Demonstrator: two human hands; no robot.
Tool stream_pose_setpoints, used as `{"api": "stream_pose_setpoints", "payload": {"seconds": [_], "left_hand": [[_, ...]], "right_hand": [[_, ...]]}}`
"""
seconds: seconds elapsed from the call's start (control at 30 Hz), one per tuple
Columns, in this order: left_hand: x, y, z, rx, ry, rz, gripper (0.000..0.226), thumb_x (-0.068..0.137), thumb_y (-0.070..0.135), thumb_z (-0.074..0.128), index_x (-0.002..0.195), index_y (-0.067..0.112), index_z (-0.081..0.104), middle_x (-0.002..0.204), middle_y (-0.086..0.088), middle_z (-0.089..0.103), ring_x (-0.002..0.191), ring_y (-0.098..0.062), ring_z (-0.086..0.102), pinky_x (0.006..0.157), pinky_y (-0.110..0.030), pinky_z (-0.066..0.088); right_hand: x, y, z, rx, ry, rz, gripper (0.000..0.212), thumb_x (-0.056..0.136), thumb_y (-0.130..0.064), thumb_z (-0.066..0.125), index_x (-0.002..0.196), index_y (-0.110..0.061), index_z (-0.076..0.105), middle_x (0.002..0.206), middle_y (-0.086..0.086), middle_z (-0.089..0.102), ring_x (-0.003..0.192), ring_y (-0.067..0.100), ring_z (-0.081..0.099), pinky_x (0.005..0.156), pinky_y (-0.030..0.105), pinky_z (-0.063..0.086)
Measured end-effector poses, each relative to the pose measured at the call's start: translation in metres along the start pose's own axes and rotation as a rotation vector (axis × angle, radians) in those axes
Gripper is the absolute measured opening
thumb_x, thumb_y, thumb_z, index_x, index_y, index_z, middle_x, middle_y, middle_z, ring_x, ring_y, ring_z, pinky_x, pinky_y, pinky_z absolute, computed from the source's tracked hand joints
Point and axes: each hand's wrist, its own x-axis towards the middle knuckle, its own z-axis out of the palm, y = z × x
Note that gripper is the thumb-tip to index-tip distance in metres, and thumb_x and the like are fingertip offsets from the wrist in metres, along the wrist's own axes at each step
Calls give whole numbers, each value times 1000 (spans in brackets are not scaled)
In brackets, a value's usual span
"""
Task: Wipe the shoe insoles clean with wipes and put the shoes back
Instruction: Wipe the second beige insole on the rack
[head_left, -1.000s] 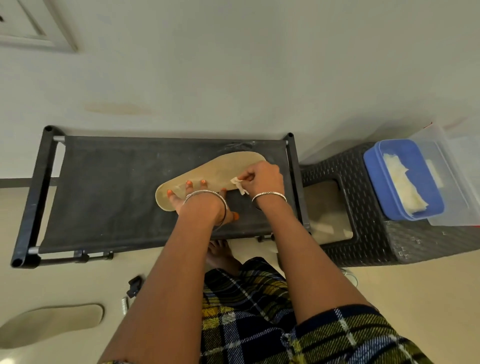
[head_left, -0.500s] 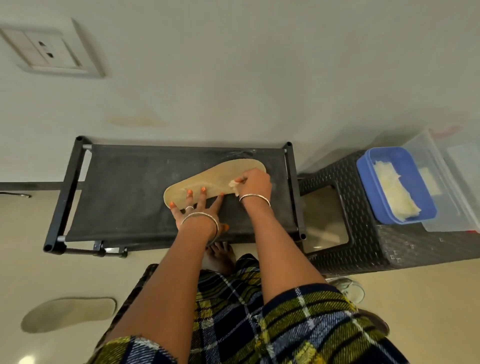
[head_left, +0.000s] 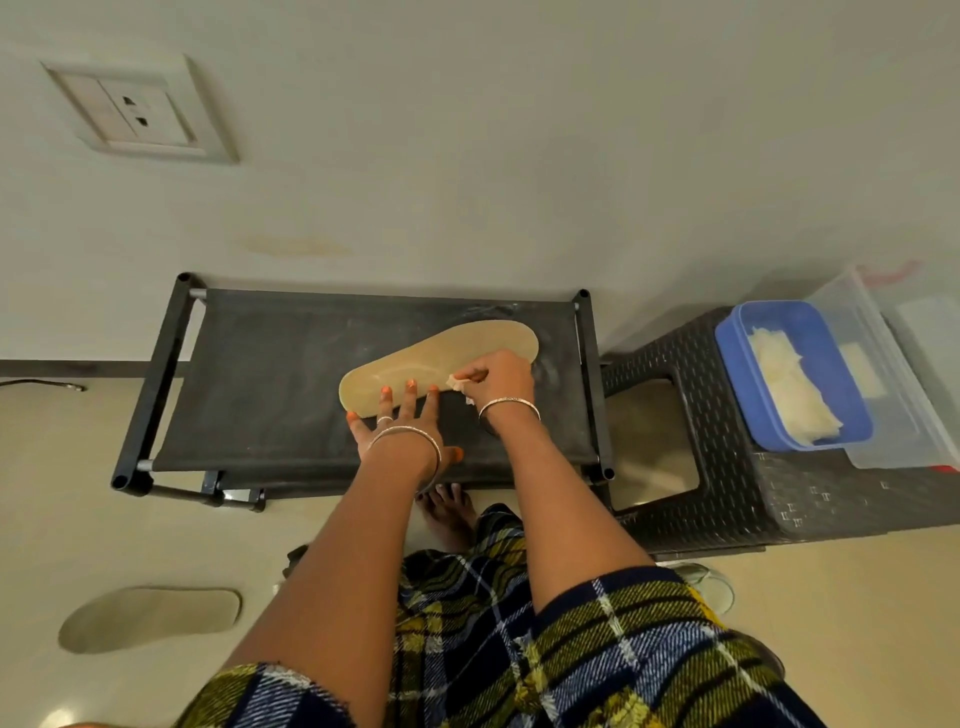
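At your far left a second insole (head_left: 150, 618) lies on the floor, well apart from the work. The low black rack (head_left: 260, 384) stands against the wall, and the insole (head_left: 452, 353) you are cleaning lies flat on the right half of its fabric top. Its long axis runs on a slant, from the near end at the left to the far, broader end at the right.

Your left hand (head_left: 400, 421) is spread flat, fingers straight, with the fingertips pressing the near left end to pin it. Your right hand (head_left: 501, 376) sits just beside it at the middle of the near edge, fingers curled and pinching a crumpled wipe (head_left: 460, 383) against the surface. The far right end lies beyond this hand, so it is probably the right hand's to reach, stroking along the slant and away from you.

Right of the rack stands a dark woven stool (head_left: 727, 493) that carries a blue tub (head_left: 737, 374) of spare wipes. Little room is left between the insole's far end and the rack's right rail.
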Motion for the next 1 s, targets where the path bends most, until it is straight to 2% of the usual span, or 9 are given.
{"api": "stream_pose_setpoints", "payload": {"seconds": [0.13,0.27,0.47,0.6,0.73,0.8,0.9,0.93,1.0], "left_hand": [[9,-6,1,-38,-31,-15,95,91,66,43,150,31,-23,158,7,-28,145,-27,-26,112,-68,-2],[12,-7,-1,6,-70,-12,98,90,67,44,149,30,-25,157,6,-30,144,-26,-27,113,-67,-4],[15,2,-9,73,-125,-3,101,88,71,42,150,28,-24,156,5,-31,145,-25,-26,112,-66,-7],[17,4,-11,99,-139,16,103,86,73,42,150,26,-25,157,5,-31,146,-25,-24,113,-66,-6],[20,9,-9,95,-120,34,102,88,72,40,151,23,-23,158,7,-27,146,-23,-22,113,-66,-7],[21,14,-7,121,-105,45,101,87,74,38,151,23,-22,158,8,-26,147,-22,-21,111,-66,-9],[25,19,-6,155,-102,66,102,85,77,36,150,24,-23,158,9,-25,147,-22,-21,108,-67,-13],[25,20,-7,159,-107,69,102,85,77,35,150,24,-23,158,9,-25,147,-22,-21,108,-67,-13],[25,21,-8,155,-118,67,100,87,76,35,151,23,-21,159,9,-25,147,-22,-20,108,-67,-13]], "right_hand": [[11,8,-13,-20,131,106,18,87,-10,72,102,-17,79,109,3,74,106,25,65,98,33,50],[27,8,-29,-65,110,222,21,84,-19,77,104,-18,79,113,6,72,110,26,64,94,31,50],[32,-13,-9,-190,-104,39,17,82,-15,76,98,-18,81,101,1,76,97,22,68,87,33,56],[45,3,-17,-165,17,157,19,76,-20,81,96,-23,80,103,1,75,102,19,65,93,32,55],[51,7,-18,-204,151,222,27,76,-26,81,101,-18,76,107,6,72,102,25,66,83,30,54],[51,1,-13,-270,85,146,23,80,-23,76,102,-16,77,106,6,73,104,25,65,88,31,55],[44,-10,-8,-287,-97,44,16,80,-19,77,95,-19,81,97,1,76,94,22,68,87,35,57],[44,-8,-10,-277,-126,47,15,80,-19,78,94,-21,81,96,0,77,92,20,68,87,35,57],[47,1,-19,-258,-71,136,19,75,-23,82,94,-23,81,99,0,75,96,19,67,91,34,56]]}}
